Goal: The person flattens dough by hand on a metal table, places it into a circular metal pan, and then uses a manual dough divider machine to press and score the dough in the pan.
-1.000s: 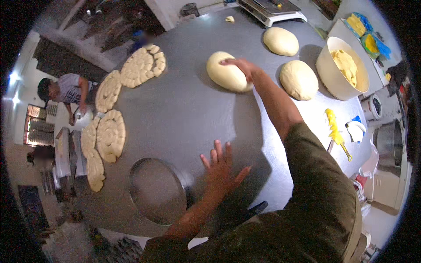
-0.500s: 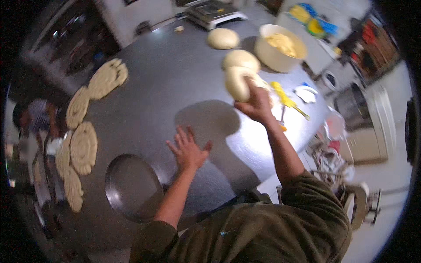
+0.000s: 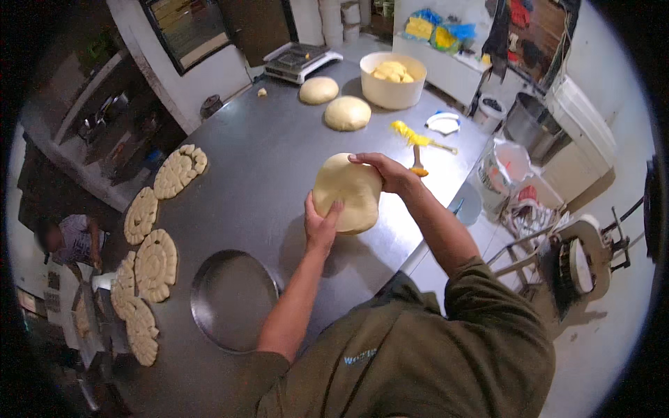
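Note:
My left hand point(image 3: 323, 226) and my right hand point(image 3: 387, 173) both grip a large pale dough piece point(image 3: 348, 191), held over the steel table point(image 3: 251, 153), left fingers at its lower-left side, right at its upper right. Beyond it rest two dough balls point(image 3: 347, 113) and a white tub point(image 3: 380, 95) of yellow dough. Yellow-smeared utensils point(image 3: 411, 136) and a white-blue object point(image 3: 442, 122) lie right of them. An empty-looking round metal pan point(image 3: 196, 296) sits near my left forearm.
Flat segmented dough rounds point(image 3: 157, 265) line the table's left side; a co-worker point(image 3: 77, 240) is beyond them. A scale point(image 3: 300, 63) stands at the back. Buckets point(image 3: 498, 181) and a stool-like metal frame point(image 3: 578, 265) stand on the floor at right.
My right hand has lifted the dough and brought it nearer, toward the middle. My left hand, earlier spread low at the table, now grips it too. The view has shifted.

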Demonstrator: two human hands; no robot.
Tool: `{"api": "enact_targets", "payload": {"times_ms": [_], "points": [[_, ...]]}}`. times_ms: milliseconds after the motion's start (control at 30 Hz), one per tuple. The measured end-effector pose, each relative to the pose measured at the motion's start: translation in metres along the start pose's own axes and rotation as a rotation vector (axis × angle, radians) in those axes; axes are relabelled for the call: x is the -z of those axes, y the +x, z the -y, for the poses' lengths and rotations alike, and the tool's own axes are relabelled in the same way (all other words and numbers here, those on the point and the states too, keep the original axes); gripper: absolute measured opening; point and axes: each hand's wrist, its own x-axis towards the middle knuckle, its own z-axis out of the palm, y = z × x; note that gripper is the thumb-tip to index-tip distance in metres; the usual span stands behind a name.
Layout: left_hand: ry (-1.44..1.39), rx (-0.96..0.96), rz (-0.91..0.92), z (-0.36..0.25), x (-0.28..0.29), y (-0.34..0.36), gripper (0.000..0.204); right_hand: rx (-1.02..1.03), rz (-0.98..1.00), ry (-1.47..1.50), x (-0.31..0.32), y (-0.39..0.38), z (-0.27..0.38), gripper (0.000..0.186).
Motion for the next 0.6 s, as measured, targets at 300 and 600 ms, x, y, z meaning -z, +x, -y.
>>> {"api": "enact_targets", "payload": {"times_ms": [300, 600], "points": [[-0.302, 0.544, -0.392, 0.056, 0.028, -0.11, 0.114, -0.021, -0.514, -0.044, 0.115, -0.043, -0.095, 0.08], [0.423, 0.162, -0.249, 0.06, 0.027, -0.093, 0.123, -0.082, -0.075, -0.91, 0.022, -0.01, -0.117, 0.087]]}}
